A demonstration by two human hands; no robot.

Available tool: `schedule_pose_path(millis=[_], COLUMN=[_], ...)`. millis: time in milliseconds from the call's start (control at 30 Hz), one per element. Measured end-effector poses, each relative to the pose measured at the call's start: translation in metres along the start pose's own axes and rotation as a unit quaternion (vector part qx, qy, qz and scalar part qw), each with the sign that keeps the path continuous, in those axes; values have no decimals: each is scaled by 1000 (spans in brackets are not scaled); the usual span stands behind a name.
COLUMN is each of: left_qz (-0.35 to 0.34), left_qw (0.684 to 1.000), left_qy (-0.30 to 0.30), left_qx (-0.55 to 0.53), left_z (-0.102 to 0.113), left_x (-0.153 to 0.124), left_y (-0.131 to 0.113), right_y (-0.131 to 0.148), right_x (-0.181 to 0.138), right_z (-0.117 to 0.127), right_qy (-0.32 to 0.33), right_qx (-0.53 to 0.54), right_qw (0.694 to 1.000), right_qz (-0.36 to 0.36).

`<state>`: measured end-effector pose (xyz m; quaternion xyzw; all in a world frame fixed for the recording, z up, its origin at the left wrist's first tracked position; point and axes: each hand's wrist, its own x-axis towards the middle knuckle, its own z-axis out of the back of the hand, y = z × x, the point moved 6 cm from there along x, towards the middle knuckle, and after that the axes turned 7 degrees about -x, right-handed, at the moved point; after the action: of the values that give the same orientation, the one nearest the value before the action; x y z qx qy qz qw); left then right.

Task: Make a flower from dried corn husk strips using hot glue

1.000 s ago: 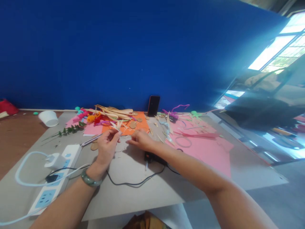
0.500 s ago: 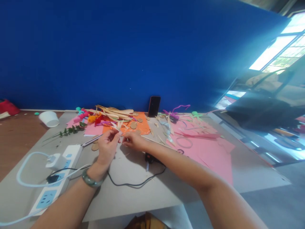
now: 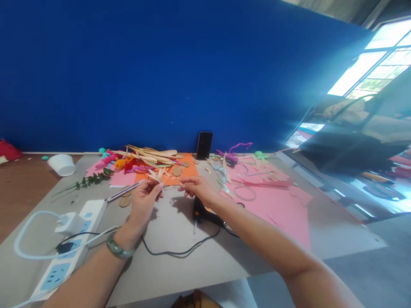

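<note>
Your left hand (image 3: 145,202), over the grey counter (image 3: 167,233): thumb and fingers pinching a small tuft (image 3: 156,174) of pale, dry, papery strips, frayed ends fanning up and outward. The tuft sits just above the counter's middle, in front of the orange sheet (image 3: 192,170). Smooth, mottled green bangle (image 3: 118,247) round your left wrist.

Your right hand (image 3: 199,190) is just beside, apart from the left; fingers bent, tips drawn close together toward the tuft. You may have a thin strand there; I cannot tell.

Below your right hand, a black glue gun (image 3: 199,211), hard-bodied, with a thin black cord (image 3: 180,253) curving over the counter. Behind your left hand, a loose heap of long straw-coloured strips (image 3: 150,155), flat and curling. Round, thin tan discs (image 3: 176,171) on the orange sheet. To the right, flat pink paper (image 3: 276,214); far left, a smooth white cup (image 3: 62,165) lies tipped.
</note>
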<state>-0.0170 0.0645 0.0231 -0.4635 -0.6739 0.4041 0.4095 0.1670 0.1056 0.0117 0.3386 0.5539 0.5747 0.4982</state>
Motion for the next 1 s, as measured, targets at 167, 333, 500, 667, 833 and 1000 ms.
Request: schedule_pose_path(millis=[167, 333, 500, 667, 833, 1000], left_qz=[93, 118, 119, 121, 97, 59], left_qw=[992, 988, 988, 985, 985, 987], left_qy=[55, 85, 98, 123, 132, 115], left_qx=[-66, -49, -7, 6, 47, 94], left_z=[-14, -19, -21, -24, -28, -27], left_x=[-10, -22, -27, -32, -39, -44], left_y=[15, 23, 25, 29, 26, 23], right_y=[12, 18, 15, 14, 18, 18], right_x=[-33, -56, -61, -65, -71, -74], right_z=[4, -7, -11, -6, 1, -2], right_qy=[-40, -26, -12, -7, -44, -33], right_qx=[90, 127, 141, 118, 91, 114], right_qw=[994, 990, 988, 990, 990, 988], right_qz=[36, 50, 68, 78, 97, 96])
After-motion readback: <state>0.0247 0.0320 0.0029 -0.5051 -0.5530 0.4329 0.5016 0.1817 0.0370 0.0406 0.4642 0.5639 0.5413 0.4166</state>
